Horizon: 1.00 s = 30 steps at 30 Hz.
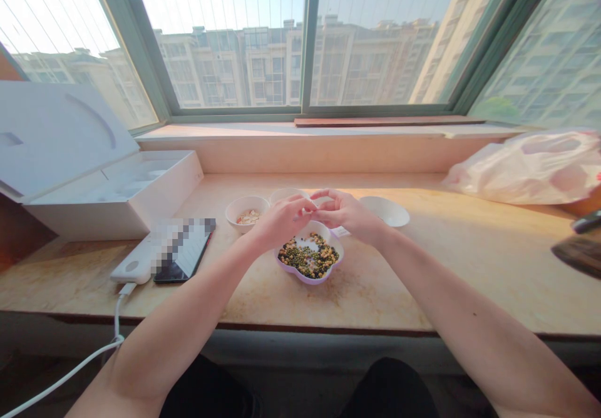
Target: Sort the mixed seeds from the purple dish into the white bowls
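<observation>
Your left hand (282, 221) and right hand (347, 213) meet at the fingertips, curled and pinching, above the scalloped lilac bowl (300, 278); whether they grasp anything can't be told. Mixed green and tan pulses (307, 256) fill most of it. A white bowl (247, 200) of pale flakes sits at 10 o'clock, a white dish (385, 211) at 2 o'clock. No writing is legible.

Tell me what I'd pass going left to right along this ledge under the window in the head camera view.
Open white box → black smartphone → small white bowl → scalloped lilac-rimmed dish of beans → shallow white bowl → white plastic bag
</observation>
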Available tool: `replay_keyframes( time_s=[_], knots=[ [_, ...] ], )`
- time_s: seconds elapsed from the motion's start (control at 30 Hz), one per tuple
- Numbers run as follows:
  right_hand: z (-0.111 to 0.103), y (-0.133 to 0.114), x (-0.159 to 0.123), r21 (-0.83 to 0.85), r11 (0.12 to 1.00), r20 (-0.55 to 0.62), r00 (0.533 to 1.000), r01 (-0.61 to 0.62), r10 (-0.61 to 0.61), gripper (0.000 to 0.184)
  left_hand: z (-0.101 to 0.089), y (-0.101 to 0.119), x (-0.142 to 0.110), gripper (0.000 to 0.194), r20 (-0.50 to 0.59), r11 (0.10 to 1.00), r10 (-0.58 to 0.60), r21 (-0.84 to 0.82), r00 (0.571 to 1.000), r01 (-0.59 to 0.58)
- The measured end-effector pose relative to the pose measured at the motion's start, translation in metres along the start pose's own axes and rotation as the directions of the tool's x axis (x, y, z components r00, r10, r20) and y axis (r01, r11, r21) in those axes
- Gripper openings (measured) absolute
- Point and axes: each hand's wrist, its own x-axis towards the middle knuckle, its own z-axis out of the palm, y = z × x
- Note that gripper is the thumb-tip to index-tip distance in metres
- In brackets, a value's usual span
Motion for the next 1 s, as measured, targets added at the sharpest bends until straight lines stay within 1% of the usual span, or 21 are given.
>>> replay_keyframes(
  time_s=[0.13,0.27,0.4,0.47,0.53,0.57,0.6,0.67,0.73,0.8,0.87,0.93,1.0],
  knots=[
    [-0.002,0.003,0.002,0.03,0.999,0.021,1.0,-0.011,0.01,0.069,0.002,-0.004,0.001,0.015,-0.026,0.999,0.023,-0.023,0.999,-0.024],
    [-0.001,0.007,0.004,0.059,0.998,0.03,0.999,0.018,-0.02,0.071,0.001,-0.004,0.002,0.012,-0.046,0.999,0.043,-0.018,0.998,-0.044],
    [0.004,0.005,0.002,0.078,0.996,0.032,0.998,0.045,-0.048,0.071,0.001,-0.002,0.001,0.01,-0.042,0.998,0.058,0.015,0.997,-0.057],
    [0.006,0.003,0.0,0.023,0.999,0.036,0.999,0.04,-0.041,0.067,0.0,-0.001,0.001,0.01,-0.042,0.998,0.039,0.043,0.998,-0.037],
    [0.009,0.0,-0.003,-0.12,0.992,0.039,0.999,0.037,-0.033,0.056,-0.001,-0.003,0.002,0.012,-0.071,0.996,-0.019,0.082,0.997,0.024],
    [0.01,-0.002,-0.005,-0.225,0.973,0.046,0.998,0.053,-0.044,0.047,-0.001,-0.004,0.002,0.013,-0.094,0.992,-0.059,0.107,0.994,0.069],
    [0.012,-0.003,-0.007,-0.343,0.935,0.066,0.996,0.085,-0.067,0.038,-0.002,-0.006,0.003,0.014,-0.118,0.984,-0.103,0.136,0.988,0.119],
    [0.015,-0.005,-0.011,-0.553,0.81,0.166,0.979,0.195,-0.121,0.021,-0.003,-0.012,0.005,0.016,-0.154,0.954,-0.184,0.209,0.971,0.214],
    [0.019,-0.005,-0.014,-0.67,0.676,0.304,0.944,0.307,-0.128,0.018,-0.004,-0.018,0.008,0.019,-0.145,0.918,-0.236,0.292,0.961,0.269],
    [0.022,-0.003,-0.015,-0.72,0.589,0.391,0.916,0.368,-0.094,0.022,-0.003,-0.023,0.01,0.021,-0.113,0.881,-0.273,0.37,0.955,0.295],
    [0.024,0.0,-0.013,-0.743,0.548,0.419,0.906,0.383,-0.065,0.025,-0.002,-0.027,0.012,0.023,-0.08,0.845,-0.312,0.432,0.947,0.316],
    [0.024,0.002,-0.011,-0.746,0.548,0.42,0.906,0.379,-0.054,0.024,0.0,-0.029,0.013,0.025,-0.063,0.821,-0.34,0.466,0.938,0.329],
    [0.025,0.002,-0.01,-0.742,0.559,0.419,0.907,0.371,-0.046,0.018,0.001,-0.029,0.013,0.026,-0.059,0.821,-0.347,0.464,0.936,0.333]
  ],
)
